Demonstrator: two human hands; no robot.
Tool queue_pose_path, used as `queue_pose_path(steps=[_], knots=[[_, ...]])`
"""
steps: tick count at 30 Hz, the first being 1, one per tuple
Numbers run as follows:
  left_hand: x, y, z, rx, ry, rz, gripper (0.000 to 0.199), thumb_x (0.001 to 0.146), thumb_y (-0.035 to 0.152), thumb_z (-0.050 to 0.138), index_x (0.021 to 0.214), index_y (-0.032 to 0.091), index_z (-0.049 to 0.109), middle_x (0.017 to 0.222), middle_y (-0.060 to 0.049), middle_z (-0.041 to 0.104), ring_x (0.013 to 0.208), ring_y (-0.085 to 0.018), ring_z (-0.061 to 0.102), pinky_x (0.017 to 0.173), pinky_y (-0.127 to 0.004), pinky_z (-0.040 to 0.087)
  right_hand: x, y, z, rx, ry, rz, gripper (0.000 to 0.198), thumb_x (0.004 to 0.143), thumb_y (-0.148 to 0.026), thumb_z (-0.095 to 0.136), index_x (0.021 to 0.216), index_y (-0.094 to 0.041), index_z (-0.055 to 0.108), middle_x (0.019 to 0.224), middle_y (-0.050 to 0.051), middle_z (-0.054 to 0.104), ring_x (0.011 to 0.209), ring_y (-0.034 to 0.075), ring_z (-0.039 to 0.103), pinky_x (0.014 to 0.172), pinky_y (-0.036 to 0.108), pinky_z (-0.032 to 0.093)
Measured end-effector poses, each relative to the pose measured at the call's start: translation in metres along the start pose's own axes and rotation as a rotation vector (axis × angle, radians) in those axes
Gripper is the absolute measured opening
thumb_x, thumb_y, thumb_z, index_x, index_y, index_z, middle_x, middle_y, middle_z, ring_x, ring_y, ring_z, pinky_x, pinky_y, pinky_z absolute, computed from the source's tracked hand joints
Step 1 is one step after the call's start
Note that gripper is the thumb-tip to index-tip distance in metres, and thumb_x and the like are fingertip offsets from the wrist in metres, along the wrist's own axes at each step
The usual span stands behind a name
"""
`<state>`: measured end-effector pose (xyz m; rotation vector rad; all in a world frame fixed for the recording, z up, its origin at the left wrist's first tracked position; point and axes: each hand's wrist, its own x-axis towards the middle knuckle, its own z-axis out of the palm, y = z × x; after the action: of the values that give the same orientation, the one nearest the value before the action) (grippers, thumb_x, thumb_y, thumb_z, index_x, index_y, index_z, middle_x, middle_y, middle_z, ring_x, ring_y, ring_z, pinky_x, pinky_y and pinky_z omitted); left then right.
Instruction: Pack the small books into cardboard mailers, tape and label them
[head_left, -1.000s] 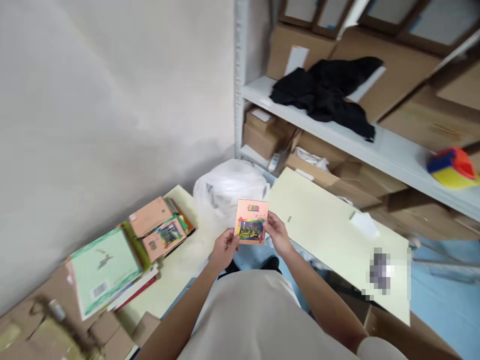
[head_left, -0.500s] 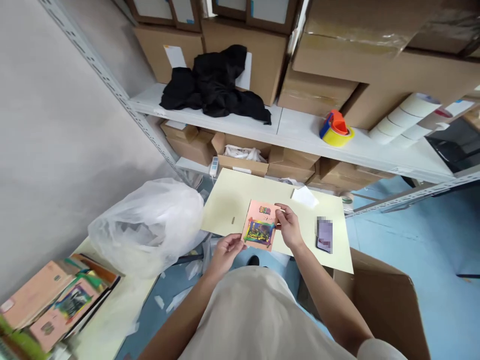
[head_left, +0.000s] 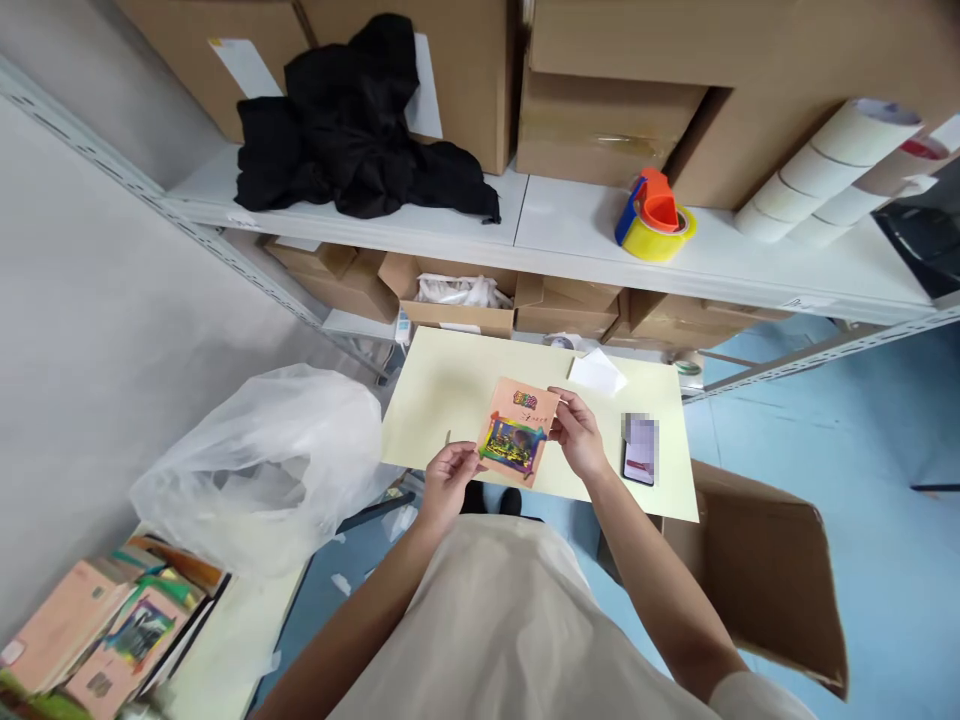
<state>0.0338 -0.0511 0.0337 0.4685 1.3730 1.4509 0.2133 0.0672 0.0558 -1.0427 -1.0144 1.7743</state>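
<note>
A thin pink book (head_left: 517, 430) with a colourful framed picture on its cover is held up between my two hands, above the near edge of the cream table (head_left: 420, 390). My left hand (head_left: 450, 475) pinches its lower left corner. At its upper right edge, my right hand (head_left: 577, 435) grips with thumb and fingers. A phone (head_left: 640, 450) lies on the table to the right of my right hand, its screen partly pixelated. Behind the book, white paper pieces (head_left: 598, 371) rest near the table's back edge.
On the left, a large clear plastic bag (head_left: 262, 460) and stacked books (head_left: 112, 630) occupy a side table. An open cardboard box (head_left: 772, 580) stands on the floor at right. The shelf (head_left: 555, 225) ahead carries black cloth (head_left: 352, 130), a tape dispenser (head_left: 654, 215) and label rolls (head_left: 829, 165).
My view has shifted forward and a little closer to the shelf. The book stays in both hands, now tilted slightly differently.
</note>
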Motion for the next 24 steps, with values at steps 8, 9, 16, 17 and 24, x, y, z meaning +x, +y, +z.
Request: queue_pose_path(steps=[8,9,16,17,24], knots=[[0.03,0.021,-0.006,-0.145,-0.233,-0.269,0.033,0.059,0.03,0.08,0.084,0.017,0.063,0.077,-0.001,0.069,0.072,-0.013,0.065,0.076,-0.03,0.052,0.016,-0.002,0.01,-0.107,-0.089,-0.209,0.062,0.07,-0.04,0.073,0.127,-0.035,0.048,0.125,0.005,0.054,0.106,0.02,0.056,0.082,0.034,0.051],[0.034,0.023,-0.007,-0.142,-0.263,-0.305,0.034,0.057,0.028,0.08,0.085,0.017,0.064,0.077,-0.001,0.069,0.073,-0.014,0.065,0.075,-0.029,0.051,0.018,-0.003,0.013,-0.108,-0.1,-0.212,0.067,0.068,-0.041,0.075,0.128,-0.035,0.047,0.132,0.005,0.049,0.115,0.022,0.052,0.088,0.036,0.048],[0.049,0.038,-0.012,0.056,-0.438,-0.344,0.028,0.058,0.029,0.077,0.082,0.018,0.068,0.079,-0.004,0.071,0.082,-0.02,0.066,0.08,-0.032,0.05,0.024,0.0,0.034,0.061,-0.075,-0.014,0.039,0.064,-0.047,0.077,0.09,-0.026,0.058,0.088,-0.001,0.061,0.077,0.014,0.062,0.072,0.033,0.051],[0.051,0.04,-0.014,0.045,-0.433,-0.339,0.028,0.06,0.032,0.077,0.082,0.017,0.068,0.084,-0.005,0.071,0.087,-0.022,0.065,0.083,-0.034,0.049,0.025,0.0,0.035,0.057,-0.031,-0.005,0.036,0.065,-0.047,0.075,0.084,-0.024,0.056,0.077,-0.003,0.058,0.067,0.012,0.058,0.066,0.029,0.05],[0.064,0.056,-0.033,0.016,-0.334,-0.171,0.047,0.067,0.055,0.069,0.093,0.016,0.067,0.096,-0.01,0.07,0.081,-0.02,0.066,0.08,-0.039,0.053,0.035,-0.02,0.035,-0.088,0.02,0.0,0.037,0.067,-0.048,0.072,0.083,-0.021,0.053,0.065,-0.005,0.052,0.054,0.008,0.047,0.047,0.019,0.04]])
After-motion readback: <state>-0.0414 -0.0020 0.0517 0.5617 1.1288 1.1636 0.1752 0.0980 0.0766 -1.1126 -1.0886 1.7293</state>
